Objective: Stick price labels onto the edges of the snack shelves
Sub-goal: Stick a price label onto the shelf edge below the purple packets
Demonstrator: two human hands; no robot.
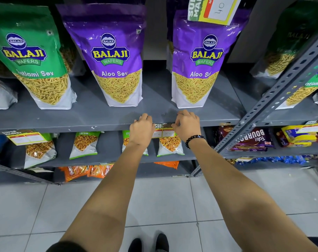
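Fingertips of both my hands are pressing down over the front lip of the grey shelf (103, 122), curled together rather than spread, with the price label (162, 130) stretched between them. My left hand (141, 130) is covering the label's left end and my right hand (186, 125) is covering its right end, so only the middle strip is showing. I am pinning the label against the edge rather than pinching it; whether the thumbs are tucked behind the lip I cannot tell.

To do this step well, I am judging that I should be keeping the top border level with the lip, then smoothing from the centre outward so nothing bubbles or lifts at the corners. The label is hanging below the edge a little, so its upper part is what needs the firm pressure.

Just behind my knuckles, two purple bags (118, 57) of Aloo Sev are standing upright on the shelf, with a green bag (32, 57) well to the left. Another label (26, 137) is already sitting on the same edge further left, slightly tilted, which is a useful reference for height. A beaded bracelet (193, 140) is circling my right wrist, clear of the work.
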